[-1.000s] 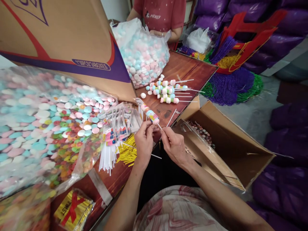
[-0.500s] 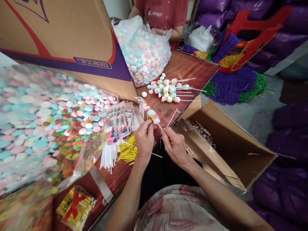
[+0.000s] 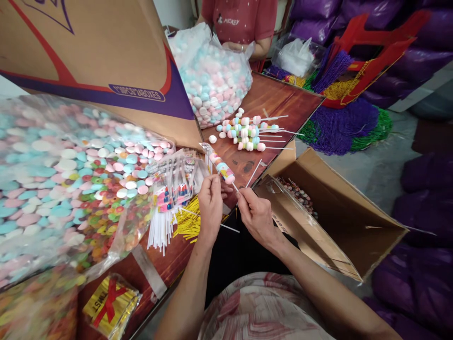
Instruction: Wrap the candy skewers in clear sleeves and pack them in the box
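Observation:
My left hand (image 3: 210,204) pinches the lower end of a candy skewer (image 3: 221,166), a stick of pastel marshmallow pieces inside a clear sleeve. My right hand (image 3: 255,213) is closed on the skewer's white stick just below the candy. Both hands hover over the near edge of the wooden table (image 3: 276,101). Under my left hand lie gold twist ties (image 3: 187,222), white sticks (image 3: 159,232) and printed clear sleeves (image 3: 177,182).
A big bag of pastel candies and coloured rings (image 3: 63,184) lies at left beside a large carton (image 3: 99,61). Finished skewers (image 3: 247,133) lie mid-table, another candy bag (image 3: 212,78) behind. A person in a red shirt (image 3: 240,21) sits opposite. An open box (image 3: 329,212) stands at right.
My left fingers have shifted slightly up along the sleeve; the skewer and my right hand stay nearly where they were.

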Demonstrator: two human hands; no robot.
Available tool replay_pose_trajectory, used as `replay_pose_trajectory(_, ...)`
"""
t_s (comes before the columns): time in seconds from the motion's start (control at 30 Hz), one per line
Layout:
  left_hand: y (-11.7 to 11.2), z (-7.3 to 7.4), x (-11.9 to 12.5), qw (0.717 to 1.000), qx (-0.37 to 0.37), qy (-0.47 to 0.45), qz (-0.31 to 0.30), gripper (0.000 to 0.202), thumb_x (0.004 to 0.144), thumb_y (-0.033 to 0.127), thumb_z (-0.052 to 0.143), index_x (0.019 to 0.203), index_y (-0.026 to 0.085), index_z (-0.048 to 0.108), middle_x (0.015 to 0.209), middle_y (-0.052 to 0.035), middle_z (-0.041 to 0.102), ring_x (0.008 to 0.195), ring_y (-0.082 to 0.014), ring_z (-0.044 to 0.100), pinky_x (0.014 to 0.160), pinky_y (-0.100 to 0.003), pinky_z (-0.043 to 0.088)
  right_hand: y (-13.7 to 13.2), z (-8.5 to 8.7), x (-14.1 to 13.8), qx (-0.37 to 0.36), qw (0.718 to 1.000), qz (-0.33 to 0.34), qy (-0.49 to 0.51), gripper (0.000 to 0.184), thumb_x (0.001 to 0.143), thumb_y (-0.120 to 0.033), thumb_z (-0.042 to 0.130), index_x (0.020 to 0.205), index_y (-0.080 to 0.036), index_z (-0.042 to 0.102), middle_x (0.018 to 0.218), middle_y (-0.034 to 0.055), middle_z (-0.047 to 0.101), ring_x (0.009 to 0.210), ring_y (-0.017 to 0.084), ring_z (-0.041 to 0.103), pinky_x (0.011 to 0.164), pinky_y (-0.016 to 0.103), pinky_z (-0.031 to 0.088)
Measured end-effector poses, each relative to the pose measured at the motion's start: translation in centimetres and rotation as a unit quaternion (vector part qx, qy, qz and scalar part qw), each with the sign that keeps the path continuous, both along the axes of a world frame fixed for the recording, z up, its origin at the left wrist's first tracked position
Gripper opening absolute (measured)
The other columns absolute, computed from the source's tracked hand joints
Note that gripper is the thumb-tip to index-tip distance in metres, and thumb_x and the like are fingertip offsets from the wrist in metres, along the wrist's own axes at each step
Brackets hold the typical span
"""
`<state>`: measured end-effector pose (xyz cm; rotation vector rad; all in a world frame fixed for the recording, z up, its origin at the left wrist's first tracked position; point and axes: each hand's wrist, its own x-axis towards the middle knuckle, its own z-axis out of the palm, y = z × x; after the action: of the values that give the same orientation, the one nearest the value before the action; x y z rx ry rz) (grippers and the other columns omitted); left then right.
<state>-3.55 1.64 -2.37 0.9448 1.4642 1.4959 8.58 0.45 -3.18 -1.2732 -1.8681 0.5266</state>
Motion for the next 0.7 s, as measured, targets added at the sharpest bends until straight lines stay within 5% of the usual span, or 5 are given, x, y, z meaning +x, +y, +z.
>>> replay_pose_trajectory(0.3,1.0,1.1,-0.5,0.989,-0.059,-0.133,0.018,0.031,0.075,0.044,0.075,0.075,0.016,0.06,0.06,0.0027,0.056,0.05,-0.0068,0.05,0.045,-0.017,0.037,0.1,-0.6,0.1,0.085,0.991,0.017,-0.103,0.029,0.1,-0.018,0.04,0.074,-0.019,0.051,0.056,-0.0037,0.05,0.047,0.008,0.041,0.052,0.023,0.03)
replay_pose_trajectory(0.7,1.2,0.5,-0.9,0.994,-0.046,-0.098,-0.032,0.017,0.077,0.03,0.066,0.069,0.017,0.057,0.055,0.0048,0.046,0.049,-0.0062,0.038,0.048,-0.021,0.028,0.3,-0.7,0.0,0.102,0.985,0.0,-0.137,0.031,0.099,-0.018,0.04,0.071,-0.019,0.052,0.053,-0.0028,0.05,0.047,0.009,0.042,0.052,0.025,0.028)
